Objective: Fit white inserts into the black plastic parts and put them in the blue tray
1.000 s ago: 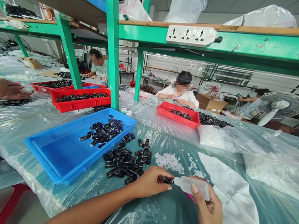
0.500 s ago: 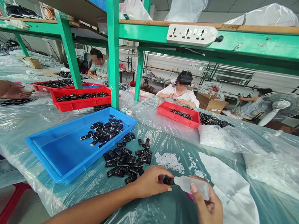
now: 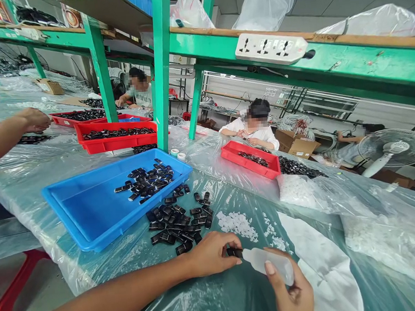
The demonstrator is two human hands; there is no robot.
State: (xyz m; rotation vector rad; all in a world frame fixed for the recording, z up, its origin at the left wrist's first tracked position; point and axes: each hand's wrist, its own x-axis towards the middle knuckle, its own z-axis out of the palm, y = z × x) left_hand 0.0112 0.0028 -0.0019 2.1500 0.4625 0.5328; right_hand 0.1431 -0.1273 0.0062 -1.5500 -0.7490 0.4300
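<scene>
Between thumb and fingers, my left hand [image 3: 214, 253] pinches a small black plastic piece [image 3: 234, 252]. My right hand [image 3: 291, 282] is wrapped round a translucent white squeeze bottle [image 3: 270, 261], tilted so that its nozzle meets the right end of the black piece. Just beyond my left hand lies a loose pile of similar black pieces [image 3: 173, 224]. Small white bits [image 3: 238, 225] are scattered on the plastic-covered table beyond both hands. A blue tray [image 3: 91, 225] at the left holds more black pieces in its right part.
A white sheet [image 3: 325, 265] lies right of my right hand, near bags of white bits [image 3: 384, 247]. Red trays [image 3: 250, 159] stand farther back. A green shelf post [image 3: 162, 73] rises behind the blue tray. A co-worker's hands [image 3: 36, 119] are at far left; other people sit beyond.
The view has shifted slightly, moving the scene a little to the right. Both my hands keep their hold, bottle nozzle still at the black piece. The co-worker's hands at far left have come together.
</scene>
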